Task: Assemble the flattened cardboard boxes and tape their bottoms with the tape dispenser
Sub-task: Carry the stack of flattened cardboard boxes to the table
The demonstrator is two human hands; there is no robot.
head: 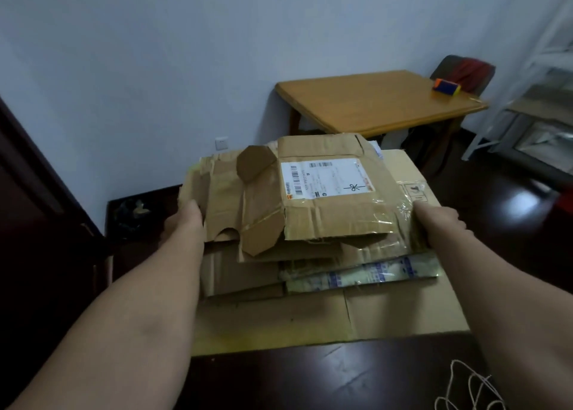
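Left grip (186,220) and right grip (440,223) clasped opposite edges of flattened box stack (310,205); looked light, floppy, tape-slick; layers could slide, so hold side edges, fingers beneath

- One camera sits on the person's head and looks forward and down.
- The cardboard stack (325,220) is near it; the wall (155,52) stands well behind.

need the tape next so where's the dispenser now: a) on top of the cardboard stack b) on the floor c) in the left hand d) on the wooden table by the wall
d: the tape dispenser lies on the wooden table, apart from the flattened boxes.
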